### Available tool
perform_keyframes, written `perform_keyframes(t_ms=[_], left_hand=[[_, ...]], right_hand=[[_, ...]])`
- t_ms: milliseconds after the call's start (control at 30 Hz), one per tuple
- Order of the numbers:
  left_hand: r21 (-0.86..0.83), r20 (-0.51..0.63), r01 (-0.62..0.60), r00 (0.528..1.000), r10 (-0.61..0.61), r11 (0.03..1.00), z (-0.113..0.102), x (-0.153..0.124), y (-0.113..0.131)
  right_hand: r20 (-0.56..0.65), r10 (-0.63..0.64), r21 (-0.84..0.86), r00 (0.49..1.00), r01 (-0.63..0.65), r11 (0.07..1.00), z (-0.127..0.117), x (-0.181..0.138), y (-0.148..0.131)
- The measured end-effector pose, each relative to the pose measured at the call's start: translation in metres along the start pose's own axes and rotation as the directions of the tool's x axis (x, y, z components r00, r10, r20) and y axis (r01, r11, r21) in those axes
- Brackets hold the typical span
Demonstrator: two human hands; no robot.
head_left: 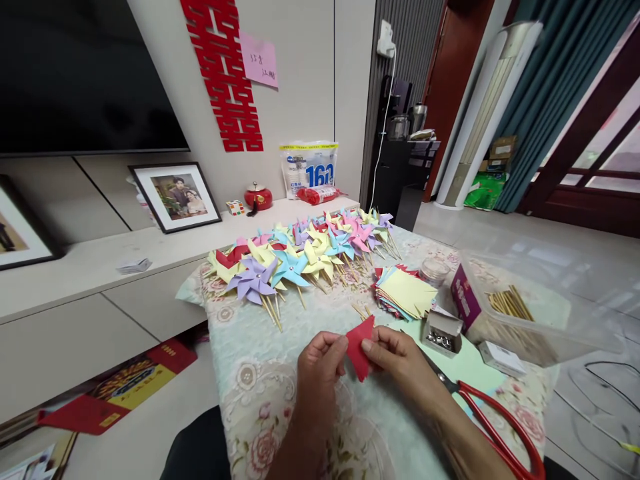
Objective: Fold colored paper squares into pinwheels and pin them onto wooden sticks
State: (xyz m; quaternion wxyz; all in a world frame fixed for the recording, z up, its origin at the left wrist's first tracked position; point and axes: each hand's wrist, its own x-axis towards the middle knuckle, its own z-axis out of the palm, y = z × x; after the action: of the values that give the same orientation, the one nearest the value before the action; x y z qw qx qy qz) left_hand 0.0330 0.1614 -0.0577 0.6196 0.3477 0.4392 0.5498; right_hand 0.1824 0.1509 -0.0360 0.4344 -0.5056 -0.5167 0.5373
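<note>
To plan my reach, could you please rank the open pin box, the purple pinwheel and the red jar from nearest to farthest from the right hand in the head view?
1. Open pin box, just right of the right hand.
2. Purple pinwheel, across the table to the left.
3. Red jar, back on the shelf.

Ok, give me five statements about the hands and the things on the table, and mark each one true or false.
1. Both the left hand and the right hand hold the red paper piece. True.
2. The scissors have blue handles. False: the scissors have red handles.
3. The top sheet of the paper stack is yellow. True.
4. The wooden sticks lie in a clear tub. True.
5. The pinwheels lie on the floor. False: the pinwheels lie in a row on the table.
</note>
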Motion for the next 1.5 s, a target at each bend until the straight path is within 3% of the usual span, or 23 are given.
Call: perform_keyframes(t_ms=[133,233,433,633,1100,1500], left_hand=[[-0.126,0.001,0.079,0.997,-0.08,0.989,-0.002,0.003,-0.001],[-0.162,0.036,0.133,0.991,-0.128,0.978,-0.001,0.003,0.0],[-0.191,0.042,0.157,0.987,-0.152,0.969,0.003,0.001,0.002],[-0.113,0.051,0.134,0.99,-0.129,0.985,0.004,0.0,0.0],[-0.05,0.086,0.063,0.995,-0.059,0.997,0.005,0.0,-0.004],[-0.006,0.13,0.021,0.991,-0.021,1.0,0.014,-0.008,0.008]], right_hand=[[-0.024,0.096,0.28,0.995,-0.085,0.956,0.001,-0.004,-0.006],[-0.024,0.146,0.385,0.989,-0.125,0.914,0.002,-0.005,-0.008],[0.006,0.136,0.397,0.991,-0.127,0.909,0.003,-0.005,-0.006],[0.046,0.083,0.415,0.996,-0.094,0.905,0.001,-0.004,-0.003],[-0.076,0.167,0.497,0.983,-0.108,0.861,-0.002,-0.002,-0.007],[-0.177,0.179,0.5,0.968,-0.068,0.863,-0.004,0.002,-0.001]])
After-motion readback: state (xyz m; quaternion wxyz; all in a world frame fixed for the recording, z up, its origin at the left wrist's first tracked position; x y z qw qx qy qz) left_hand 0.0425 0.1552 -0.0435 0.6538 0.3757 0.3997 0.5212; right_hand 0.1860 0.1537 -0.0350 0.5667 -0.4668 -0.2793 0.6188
